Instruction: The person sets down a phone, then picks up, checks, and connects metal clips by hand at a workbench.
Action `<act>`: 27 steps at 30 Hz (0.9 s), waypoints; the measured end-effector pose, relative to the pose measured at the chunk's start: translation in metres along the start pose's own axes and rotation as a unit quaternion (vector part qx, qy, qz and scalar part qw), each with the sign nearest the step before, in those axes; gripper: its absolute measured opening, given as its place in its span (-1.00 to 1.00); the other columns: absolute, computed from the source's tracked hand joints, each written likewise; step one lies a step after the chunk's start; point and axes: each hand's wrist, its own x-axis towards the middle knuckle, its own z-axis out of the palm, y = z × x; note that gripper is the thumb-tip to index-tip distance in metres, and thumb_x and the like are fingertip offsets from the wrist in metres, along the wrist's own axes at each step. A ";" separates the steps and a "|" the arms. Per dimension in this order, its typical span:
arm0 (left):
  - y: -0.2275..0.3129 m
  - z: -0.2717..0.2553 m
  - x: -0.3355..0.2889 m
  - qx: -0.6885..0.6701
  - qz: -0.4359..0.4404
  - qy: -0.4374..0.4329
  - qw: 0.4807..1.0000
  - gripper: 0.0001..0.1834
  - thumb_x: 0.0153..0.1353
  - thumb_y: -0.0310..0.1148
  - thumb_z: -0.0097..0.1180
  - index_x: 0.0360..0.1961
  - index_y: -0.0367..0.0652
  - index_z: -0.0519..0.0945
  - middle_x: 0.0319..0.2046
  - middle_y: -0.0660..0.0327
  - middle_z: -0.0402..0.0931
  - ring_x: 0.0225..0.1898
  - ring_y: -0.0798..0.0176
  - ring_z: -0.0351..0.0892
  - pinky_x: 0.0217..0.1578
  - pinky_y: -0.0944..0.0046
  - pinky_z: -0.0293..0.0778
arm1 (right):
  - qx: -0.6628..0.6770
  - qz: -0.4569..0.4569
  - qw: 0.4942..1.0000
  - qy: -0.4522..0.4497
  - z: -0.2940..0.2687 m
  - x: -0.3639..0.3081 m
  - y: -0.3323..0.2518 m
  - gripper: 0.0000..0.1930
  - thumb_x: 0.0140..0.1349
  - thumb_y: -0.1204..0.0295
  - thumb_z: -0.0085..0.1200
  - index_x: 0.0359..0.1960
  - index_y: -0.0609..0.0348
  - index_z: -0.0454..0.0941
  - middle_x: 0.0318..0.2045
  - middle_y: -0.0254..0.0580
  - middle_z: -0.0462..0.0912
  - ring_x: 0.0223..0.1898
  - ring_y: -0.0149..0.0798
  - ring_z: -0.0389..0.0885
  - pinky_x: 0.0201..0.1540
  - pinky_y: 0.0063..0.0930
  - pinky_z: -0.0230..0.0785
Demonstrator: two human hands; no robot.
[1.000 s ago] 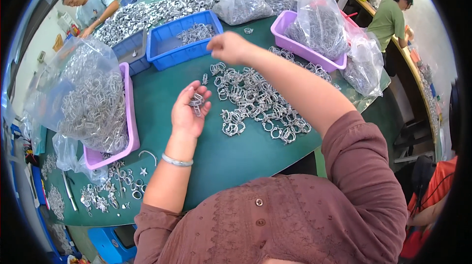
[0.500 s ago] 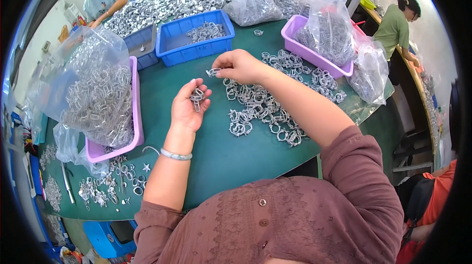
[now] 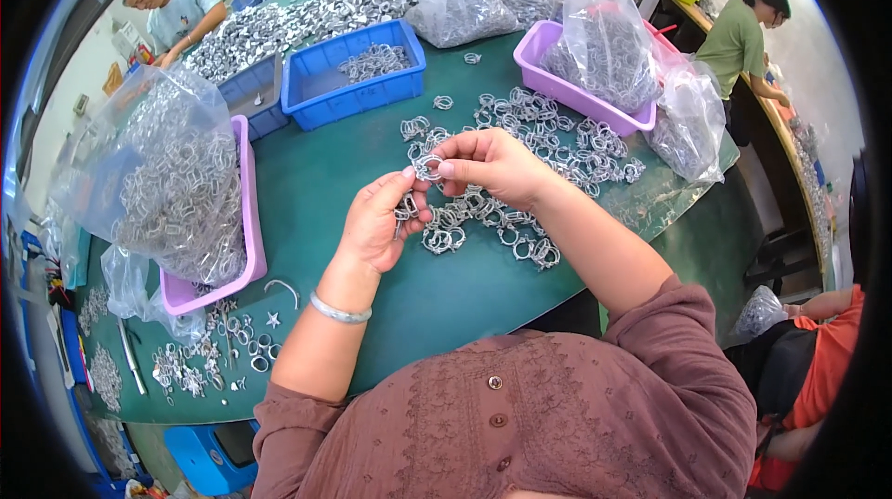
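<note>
Over the green table (image 3: 316, 174) my two hands meet, fingertips close together. My right hand (image 3: 492, 164) pinches a silvery metal ring (image 3: 427, 167) between thumb and fingers. Thumb and fingertips of my left hand (image 3: 372, 225) reach the same ring or lie right beside it. Curled in the left fingers are more metal rings (image 3: 405, 209), partly hidden. Just beyond and to the right of my hands spreads a loose pile of similar rings (image 3: 590, 151), part of it behind the right hand and forearm. A single ring (image 3: 443, 102) lies apart, past my hands.
A blue bin (image 3: 358, 99) holding some rings stands ahead. Purple trays with bagged rings are at left (image 3: 253, 220) and right (image 3: 585, 99). Small metal parts (image 3: 190, 364) lie at near left. A metal heap (image 3: 279, 34) covers the far table. Other people work nearby.
My right hand has moved down and nearer, bringing its ring to my left fingertips. The left hand has turned, its fingers now curled in. A lone ring now shows past my hands.
</note>
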 end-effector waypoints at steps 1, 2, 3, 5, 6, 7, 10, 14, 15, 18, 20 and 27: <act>0.000 0.002 0.000 -0.001 -0.003 -0.004 1.000 -0.73 0.16 -0.17 -0.02 -0.47 -0.16 0.49 -0.67 0.32 0.43 -0.65 0.41 0.44 -0.67 0.52 0.32 | 0.010 0.006 1.000 0.005 -0.001 -0.002 -0.001 -0.81 0.10 0.43 0.05 -0.28 0.28 0.51 -0.44 -0.33 0.56 -0.51 -0.51 0.45 -0.42 -0.66 0.32; 0.000 0.003 -0.001 -0.002 -0.007 -0.007 1.000 -0.73 0.16 -0.17 -0.02 -0.47 -0.16 0.49 -0.67 0.32 0.43 -0.65 0.41 0.44 -0.67 0.52 0.32 | 0.022 0.000 1.000 -0.005 -0.002 -0.002 0.002 -0.80 0.11 0.42 0.04 -0.27 0.26 0.52 -0.44 -0.33 0.57 -0.51 -0.53 0.45 -0.42 -0.67 0.32; 0.000 0.005 -0.001 -0.002 -0.008 -0.010 1.000 -0.73 0.16 -0.17 -0.02 -0.47 -0.16 0.49 -0.67 0.32 0.43 -0.65 0.41 0.44 -0.67 0.52 0.32 | 0.028 0.009 1.000 0.004 -0.003 -0.003 0.003 -0.80 0.11 0.41 0.05 -0.26 0.25 0.52 -0.44 -0.34 0.57 -0.51 -0.54 0.46 -0.42 -0.68 0.32; 0.001 0.009 -0.002 0.018 -0.020 0.018 0.999 -0.69 0.22 -0.16 -0.13 -0.49 -0.18 0.46 -0.67 0.27 0.40 -0.63 0.36 0.41 -0.64 0.48 0.30 | 0.023 0.009 1.000 0.009 -0.004 -0.005 0.004 -0.79 0.11 0.41 0.05 -0.24 0.24 0.52 -0.44 -0.34 0.58 -0.51 -0.54 0.46 -0.42 -0.69 0.32; 0.002 0.009 -0.005 0.012 -0.022 0.013 1.000 -0.70 0.21 -0.17 -0.11 -0.49 -0.18 0.46 -0.67 0.27 0.40 -0.64 0.37 0.41 -0.64 0.48 0.32 | 0.037 0.015 0.999 0.008 -0.003 -0.006 0.006 -0.79 0.11 0.41 0.05 -0.24 0.24 0.52 -0.43 -0.34 0.58 -0.51 -0.54 0.45 -0.42 -0.70 0.32; 0.001 0.008 -0.003 0.012 -0.021 0.013 1.000 -0.70 0.21 -0.17 -0.11 -0.49 -0.18 0.46 -0.67 0.27 0.40 -0.64 0.37 0.41 -0.64 0.48 0.32 | 0.036 0.015 0.999 0.007 -0.002 -0.007 0.006 -0.79 0.11 0.41 0.05 -0.24 0.24 0.52 -0.43 -0.34 0.58 -0.51 -0.54 0.45 -0.42 -0.70 0.32; -0.005 0.006 -0.004 0.012 -0.033 0.000 0.999 -0.72 0.19 -0.19 -0.07 -0.49 -0.18 0.46 -0.67 0.28 0.41 -0.64 0.37 0.41 -0.64 0.48 0.34 | 0.030 0.022 0.999 0.021 -0.001 -0.015 0.008 -0.81 0.12 0.42 0.04 -0.25 0.22 0.53 -0.43 -0.34 0.58 -0.51 -0.55 0.43 -0.43 -0.69 0.31; -0.005 0.010 -0.002 0.017 -0.047 -0.003 0.999 -0.75 0.17 -0.22 -0.04 -0.49 -0.19 0.46 -0.67 0.28 0.41 -0.64 0.37 0.41 -0.63 0.48 0.36 | 0.034 0.004 0.999 0.010 -0.009 -0.018 0.014 -0.81 0.17 0.41 -0.05 -0.25 0.20 0.53 -0.45 -0.35 0.56 -0.51 -0.55 0.43 -0.43 -0.69 0.31; -0.005 0.010 -0.001 0.012 -0.044 0.001 0.999 -0.75 0.18 -0.22 -0.05 -0.48 -0.19 0.46 -0.67 0.28 0.41 -0.64 0.37 0.40 -0.61 0.47 0.36 | 0.043 -0.001 0.999 0.000 -0.010 -0.018 0.016 -0.80 0.19 0.40 -0.08 -0.24 0.21 0.52 -0.46 -0.35 0.55 -0.51 -0.54 0.44 -0.42 -0.69 0.32; -0.008 0.008 0.000 -0.001 -0.049 0.005 0.999 -0.75 0.18 -0.23 -0.07 -0.48 -0.20 0.46 -0.66 0.27 0.41 -0.63 0.37 0.39 -0.59 0.44 0.37 | 0.085 0.016 0.996 0.009 -0.010 -0.021 0.019 -0.78 0.21 0.39 -0.12 -0.20 0.22 0.50 -0.47 -0.35 0.53 -0.50 -0.52 0.45 -0.41 -0.68 0.32; -0.008 0.007 0.001 -0.007 -0.055 0.005 0.998 -0.75 0.19 -0.24 -0.08 -0.48 -0.20 0.46 -0.66 0.26 0.41 -0.63 0.36 0.39 -0.59 0.43 0.37 | 0.094 0.015 0.995 0.008 -0.010 -0.021 0.018 -0.77 0.21 0.39 -0.12 -0.19 0.23 0.48 -0.47 -0.35 0.53 -0.50 -0.52 0.46 -0.41 -0.68 0.32; -0.012 0.005 0.001 0.022 0.000 -0.034 0.999 -0.79 0.18 -0.27 -0.06 -0.42 -0.19 0.49 -0.61 0.31 0.44 -0.61 0.44 0.41 -0.61 0.52 0.31 | 0.065 0.016 0.997 0.023 -0.007 -0.026 0.016 -0.75 0.16 0.48 -0.03 -0.12 0.27 0.43 -0.37 -0.26 0.55 -0.39 -0.48 0.50 -0.31 -0.60 0.39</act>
